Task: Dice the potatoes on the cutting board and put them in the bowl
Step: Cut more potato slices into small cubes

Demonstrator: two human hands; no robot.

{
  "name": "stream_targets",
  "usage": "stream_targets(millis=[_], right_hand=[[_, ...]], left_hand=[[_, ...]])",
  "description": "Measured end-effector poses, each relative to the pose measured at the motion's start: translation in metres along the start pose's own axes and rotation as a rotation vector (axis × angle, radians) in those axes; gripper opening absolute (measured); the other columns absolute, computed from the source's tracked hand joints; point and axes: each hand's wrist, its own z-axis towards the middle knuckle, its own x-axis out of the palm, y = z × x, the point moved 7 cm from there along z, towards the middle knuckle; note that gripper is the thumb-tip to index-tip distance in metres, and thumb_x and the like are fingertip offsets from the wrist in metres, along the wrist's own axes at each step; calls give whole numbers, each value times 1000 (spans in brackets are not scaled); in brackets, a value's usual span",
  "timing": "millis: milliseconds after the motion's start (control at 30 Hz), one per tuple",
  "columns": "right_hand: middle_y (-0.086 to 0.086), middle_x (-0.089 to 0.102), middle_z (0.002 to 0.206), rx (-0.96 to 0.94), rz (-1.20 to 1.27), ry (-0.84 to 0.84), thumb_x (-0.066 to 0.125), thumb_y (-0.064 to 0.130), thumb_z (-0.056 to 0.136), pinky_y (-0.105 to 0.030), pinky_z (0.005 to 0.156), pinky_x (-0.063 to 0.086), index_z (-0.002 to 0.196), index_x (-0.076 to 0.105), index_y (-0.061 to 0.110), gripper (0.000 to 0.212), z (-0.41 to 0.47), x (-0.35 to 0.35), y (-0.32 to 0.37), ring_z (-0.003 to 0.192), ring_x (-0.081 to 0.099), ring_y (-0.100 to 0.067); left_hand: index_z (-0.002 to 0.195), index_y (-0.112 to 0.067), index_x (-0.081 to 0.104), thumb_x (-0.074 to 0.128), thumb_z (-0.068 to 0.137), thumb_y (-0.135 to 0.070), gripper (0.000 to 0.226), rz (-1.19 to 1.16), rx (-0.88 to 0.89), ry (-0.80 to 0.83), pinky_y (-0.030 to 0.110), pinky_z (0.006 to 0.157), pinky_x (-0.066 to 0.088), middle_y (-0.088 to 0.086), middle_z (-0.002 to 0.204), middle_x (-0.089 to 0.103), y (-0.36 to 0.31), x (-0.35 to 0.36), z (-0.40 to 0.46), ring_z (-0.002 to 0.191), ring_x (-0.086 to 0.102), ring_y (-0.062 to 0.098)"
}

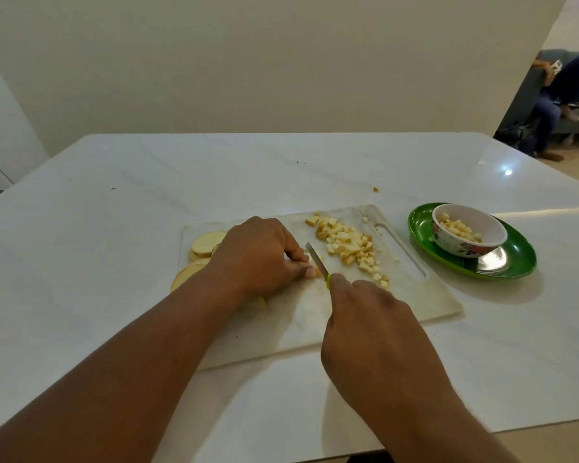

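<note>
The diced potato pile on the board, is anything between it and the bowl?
Nothing visible blocks the way. The diced pile lies on the cutting board, and only bare board and the green plate's rim separate it from the bowl.

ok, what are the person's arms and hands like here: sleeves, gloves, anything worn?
Both forearms are bare as far up as the frame shows; no sleeve edge in view. The left hand and right hand are bare too: no gloves, no watch or band at either wrist, and no rings on the parts that show. Most fingers are hidden from this angle, so rings there cannot be ruled out.
</note>
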Motion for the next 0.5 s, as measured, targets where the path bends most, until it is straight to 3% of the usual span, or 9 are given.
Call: stream_targets(millis=[133,200,233,267,300,367,400,433,500], right_hand=[[4,49,127,-2,-17,134,36,22,100,-20,52,29,156,11,25,61,-27,3,-2,97,59,-13],[5,45,128,1,-29,196,35,24,101,-21,55,30,157,3,25,64,-44,3,-3,94,59,-15],[5,44,124,19,-43,197,36,24,100,-22,54,29,158,2,25,67,-50,4,-6,84,56,-15],[5,47,113,35,-95,196,44,23,96,-22,50,27,158,11,24,70,-55,4,-7,67,49,-17],[4,49,97,72,-140,247,57,21,85,-19,44,19,153,32,20,74,-57,8,-10,50,34,-18],[6,45,67,31,-114,206,70,18,54,-14,43,-2,124,69,10,70,-62,1,-7,39,12,-18],[8,41,66,-9,-104,190,67,18,56,-14,43,-3,122,70,12,67,-62,-3,-4,40,16,-17],[9,40,75,0,-93,189,60,18,68,-17,40,4,134,61,18,65,-58,-9,-4,46,27,-17],[9,39,94,16,16,9,39,22,94,-20,47,25,151,27,31,59,-48,-28,-7,69,44,-15]], left_hand=[[82,-44,80,87,68,-62,24,-13,-6,-5,34,89,57,-33,91,71,2,1,1,93,66,-3],[82,-43,80,87,67,-61,24,-14,2,-5,34,90,57,-30,93,73,2,2,1,95,66,-2],[82,-43,80,87,67,-61,25,-16,8,-6,34,90,56,-30,93,73,2,1,1,95,66,-2],[82,-42,80,87,67,-60,25,-17,12,-4,34,90,56,-30,94,73,2,1,1,95,66,-2],[83,-42,80,87,68,-60,25,-14,15,-1,34,91,56,-30,95,73,2,1,1,96,66,-1],[86,-42,80,85,70,-61,25,1,24,10,33,91,55,-29,99,73,0,-1,1,97,65,-1],[89,-41,81,84,73,-60,25,13,33,19,32,91,55,-27,101,74,-1,-1,0,96,64,-1],[93,-41,81,82,76,-58,24,31,46,31,30,90,54,-26,104,73,-2,-2,-1,94,62,-1],[101,-40,80,77,84,-53,22,72,64,69,26,87,51,-24,110,72,-3,-3,-4,91,58,-1]])
